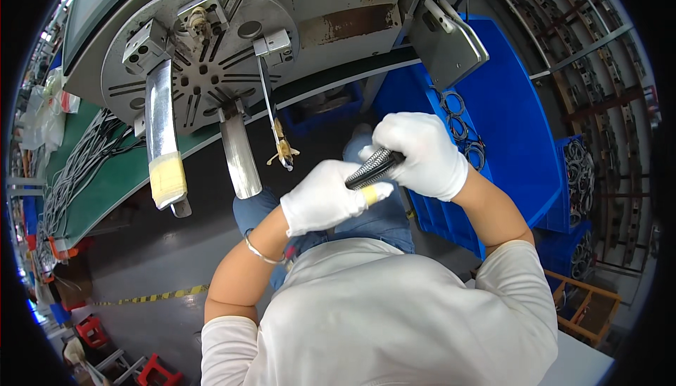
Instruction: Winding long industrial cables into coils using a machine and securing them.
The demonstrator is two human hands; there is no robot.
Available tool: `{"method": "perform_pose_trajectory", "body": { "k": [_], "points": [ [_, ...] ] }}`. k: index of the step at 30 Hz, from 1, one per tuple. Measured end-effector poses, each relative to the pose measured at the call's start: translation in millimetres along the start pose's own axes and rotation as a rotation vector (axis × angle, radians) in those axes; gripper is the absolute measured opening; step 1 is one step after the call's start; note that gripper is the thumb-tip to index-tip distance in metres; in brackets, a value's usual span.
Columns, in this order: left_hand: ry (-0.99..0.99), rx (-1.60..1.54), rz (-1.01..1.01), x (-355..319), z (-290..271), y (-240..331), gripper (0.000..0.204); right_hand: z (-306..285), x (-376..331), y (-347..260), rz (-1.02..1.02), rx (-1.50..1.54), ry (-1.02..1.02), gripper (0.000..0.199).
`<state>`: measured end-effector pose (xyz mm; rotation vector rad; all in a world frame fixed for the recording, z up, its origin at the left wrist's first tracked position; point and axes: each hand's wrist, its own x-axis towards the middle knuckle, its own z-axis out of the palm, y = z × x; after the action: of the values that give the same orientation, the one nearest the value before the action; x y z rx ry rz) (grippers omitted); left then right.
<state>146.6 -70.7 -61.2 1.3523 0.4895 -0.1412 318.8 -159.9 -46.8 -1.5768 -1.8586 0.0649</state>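
Observation:
Both of my hands wear white gloves and meet in front of my body. Between them is a small bundle of black and grey cable (372, 168), folded tight. My left hand (325, 197) grips its lower left end, with a yellow patch showing at the thumb. Around the upper right end my right hand (420, 152) is closed, and its fingers partly cover the bundle. Ahead and to the left stands a round slotted metal disc (232, 69) with clamped blocks. From it a curved metal arm (160, 115), wrapped in yellow tape near its tip, and a second metal arm (240, 157) point toward me.
A large blue bin (517, 125) at my right has coiled cables (458, 122) along its near side. More blue crates (577, 182) with coils stand beyond. Grey loose cables (81, 164) lie on a green bench (105, 203) at left. A metal plate (451, 51) juts above the bin.

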Motion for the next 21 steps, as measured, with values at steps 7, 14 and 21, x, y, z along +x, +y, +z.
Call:
{"method": "perform_pose_trajectory", "body": {
  "k": [7, 14, 21],
  "points": [
    [0.285, 0.502, 0.335, -3, -5, 9, 0.039, -12, -5, -6, 0.143, -0.004, -0.143, 0.026],
    [0.142, 0.714, 0.372, -7, -4, 18, 0.035, -29, 1, -15, 0.424, 0.411, -0.466, 0.024],
    [0.093, -0.05, 0.007, 3, -4, 11, 0.033, -25, 7, 14, 0.507, 0.331, -0.271, 0.022]
  ]
}}
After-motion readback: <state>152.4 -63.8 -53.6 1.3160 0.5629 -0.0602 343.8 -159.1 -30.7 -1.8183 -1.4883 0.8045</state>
